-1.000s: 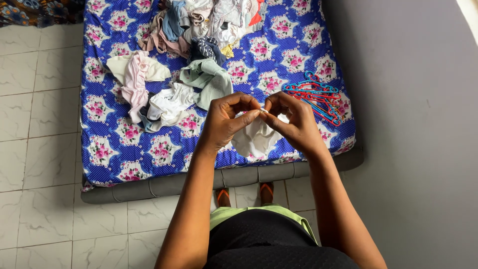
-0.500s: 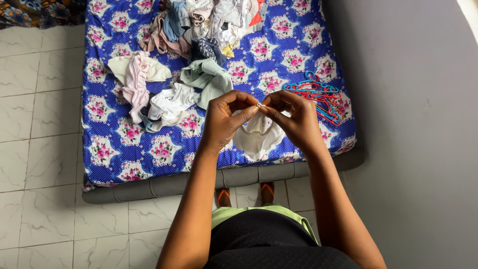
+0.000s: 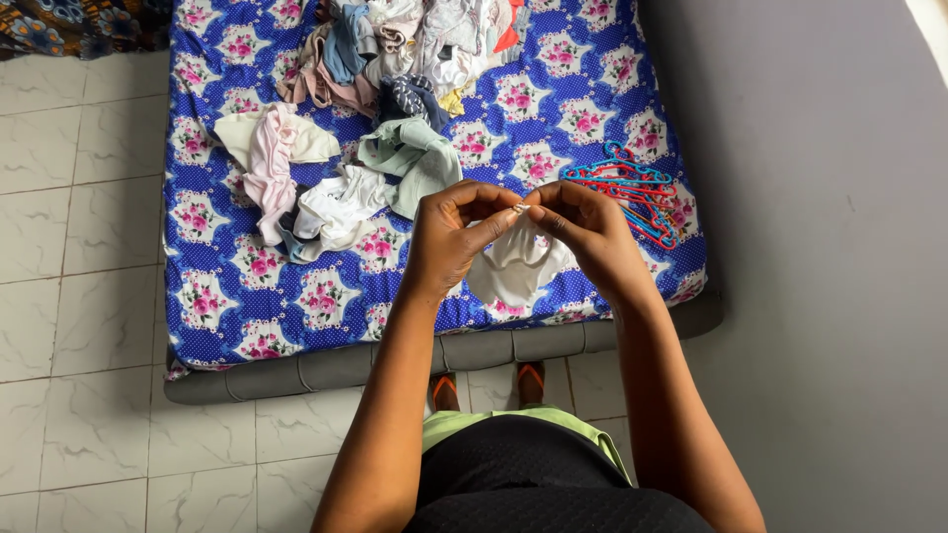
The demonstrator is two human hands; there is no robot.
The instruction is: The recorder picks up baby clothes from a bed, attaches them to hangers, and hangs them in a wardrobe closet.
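Left hand [image 3: 456,237] and right hand [image 3: 583,237] pinching top edge of small white garment [image 3: 515,268], fingertips closed tight and meeting at one tiny spot. Garment hanging limp in air above near edge of bed [image 3: 444,350]. Judging it thin, soft, very light, not fragile, sagging freely; best gripping at hem or seam. No containers showing. Loose clothes pile [image 3: 395,49] lying toward far edge, red and blue hangers [image 3: 632,197] resting near right edge.
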